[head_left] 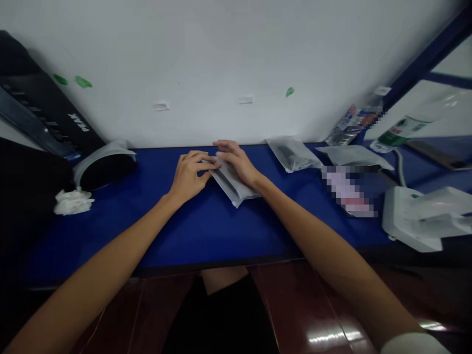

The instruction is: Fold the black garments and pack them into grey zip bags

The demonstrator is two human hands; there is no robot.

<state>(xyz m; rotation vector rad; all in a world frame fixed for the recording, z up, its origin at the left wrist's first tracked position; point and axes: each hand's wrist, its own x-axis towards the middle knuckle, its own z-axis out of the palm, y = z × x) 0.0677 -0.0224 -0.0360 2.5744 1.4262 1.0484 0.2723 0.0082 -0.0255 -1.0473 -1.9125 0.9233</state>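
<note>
A frosted zip bag [236, 189] lies on the blue table [206, 231] in front of me, with something dark inside. At the bag's upper left corner, my left hand [191, 172] has its thumb and fingertips near the edge, and whether they pinch it is hard to make out. My right hand [238, 161] rests over the top of the bag with its fingers apart, its fingertips close to those of my left hand.
Frosted bags [295, 155] lie by the white wall. Farther right are bottles [394, 132], a blurred pinkish item [348, 194] and a white device [420, 216]. At left are crumpled tissue [73, 202], a black round item [106, 169] and a black box [55, 108].
</note>
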